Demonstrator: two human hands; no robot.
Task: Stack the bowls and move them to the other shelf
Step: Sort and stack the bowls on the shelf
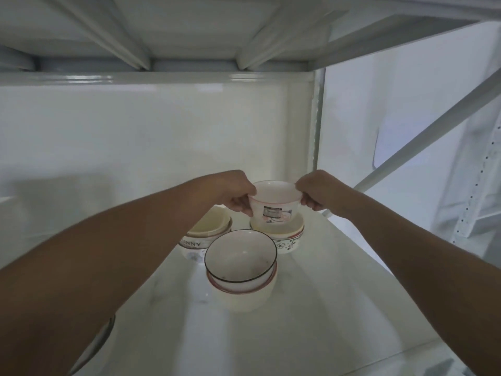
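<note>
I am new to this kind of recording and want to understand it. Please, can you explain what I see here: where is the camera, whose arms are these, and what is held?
There is no machine here. A person wears one camera on the head, so you look forward and down along their own two bare arms. The left hand and the right hand together hold a white printed bowl by its rim, just above a flower-patterned bowl. They work at a white shelf. On it also stand a lettered bowl with another nested inside, and, nearer the camera, a black-rimmed bowl nested in a red-rimmed bowl. Another shelf is overhead.
</note>
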